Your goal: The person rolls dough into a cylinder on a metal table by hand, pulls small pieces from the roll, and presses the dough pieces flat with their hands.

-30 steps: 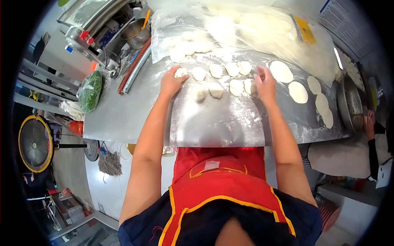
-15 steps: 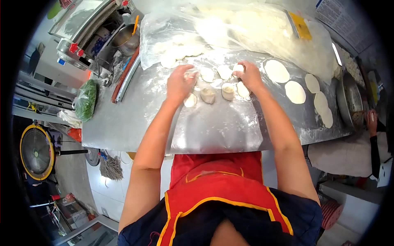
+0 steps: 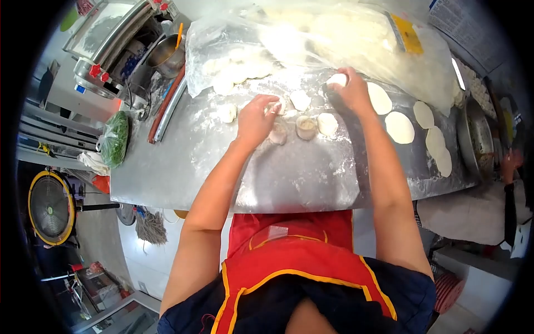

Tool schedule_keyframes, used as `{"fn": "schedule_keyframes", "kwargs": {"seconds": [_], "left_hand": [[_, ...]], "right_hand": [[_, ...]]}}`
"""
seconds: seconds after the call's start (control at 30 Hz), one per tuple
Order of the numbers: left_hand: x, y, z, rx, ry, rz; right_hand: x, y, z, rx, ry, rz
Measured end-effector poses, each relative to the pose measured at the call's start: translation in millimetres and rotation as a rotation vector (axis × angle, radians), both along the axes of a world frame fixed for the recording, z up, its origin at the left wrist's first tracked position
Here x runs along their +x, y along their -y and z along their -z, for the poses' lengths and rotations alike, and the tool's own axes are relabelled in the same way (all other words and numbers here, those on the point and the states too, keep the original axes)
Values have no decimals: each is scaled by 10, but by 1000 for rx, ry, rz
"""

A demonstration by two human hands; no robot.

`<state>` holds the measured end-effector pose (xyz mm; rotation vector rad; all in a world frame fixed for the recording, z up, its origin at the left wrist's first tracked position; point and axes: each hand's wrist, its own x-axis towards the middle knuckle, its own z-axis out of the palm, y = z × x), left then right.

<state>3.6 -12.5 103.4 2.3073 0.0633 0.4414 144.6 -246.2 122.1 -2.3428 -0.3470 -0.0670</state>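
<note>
My left hand (image 3: 257, 121) has its fingers curled round a small dough piece (image 3: 280, 104) on the floured metal table. Thumb and fingers of my right hand (image 3: 354, 93) grip another white dough piece (image 3: 337, 79), farther back and to the right. Between my hands lies a round dough piece (image 3: 300, 101). In the nearer row sit a dough piece with a flat cut-looking face (image 3: 306, 128), a white dough piece (image 3: 327, 124) and a duller dough piece (image 3: 277, 134), partly beside my left hand. A separate dough piece (image 3: 227, 113) rests to the left.
Flat dough rounds (image 3: 400, 127) lie at the right. Plastic sheeting (image 3: 356, 50) covers more dough at the back, with a yellow scraper (image 3: 408, 34) on it. Rolling pins (image 3: 167, 106), a bag of greens (image 3: 115, 139) and a metal pan (image 3: 474, 136) flank the table. A co-worker's hand (image 3: 510, 162) is far right.
My left hand has moved right to another dough piece, leaving one uncovered at the left. My right hand has moved back and right with a dough piece in its fingers.
</note>
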Motion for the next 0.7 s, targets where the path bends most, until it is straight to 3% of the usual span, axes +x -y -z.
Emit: {"fn": "schedule_keyframes", "kwargs": {"seconds": [0.23,0.33,0.5,0.6,0.7], "left_hand": [[-94,-58,59,34,66,12],[-101,-62,87,27,53,11],[-76,35,67,-15,24,33],[14,84,116,-34,15,56],[151,179,103,22,40,95]], "right_hand": [[188,108,682,-277,-20,190],[85,1,720,-216,-46,-128],[180,-57,653,-113,6,-143],[94,-109,517,-50,-214,-346],[-10,-69,508,-29,89,-274]]}}
